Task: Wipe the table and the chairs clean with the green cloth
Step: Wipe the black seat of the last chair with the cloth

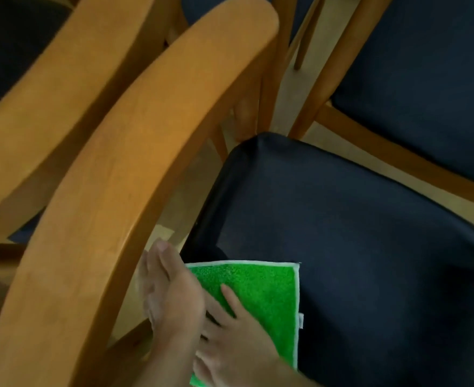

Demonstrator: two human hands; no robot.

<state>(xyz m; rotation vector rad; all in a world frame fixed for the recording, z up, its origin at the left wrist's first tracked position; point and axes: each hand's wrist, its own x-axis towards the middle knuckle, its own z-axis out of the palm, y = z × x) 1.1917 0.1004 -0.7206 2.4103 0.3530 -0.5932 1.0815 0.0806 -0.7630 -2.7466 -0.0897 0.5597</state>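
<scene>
A wooden chair (124, 174) fills the left and middle of the view, its curved backrest sweeping from near left to far right, its dark blue padded seat (356, 247) spreading to the right. A second chair (426, 79) with the same dark seat stands far right, and another wooden back (48, 93) sits far left. The green cloth (261, 291) lies flat on the near left part of the seat. The right hand (230, 336) presses on it with fingers spread. The left hand (171, 289) rests at the cloth's left edge, fingers straight; its grip on anything cannot be told.
</scene>
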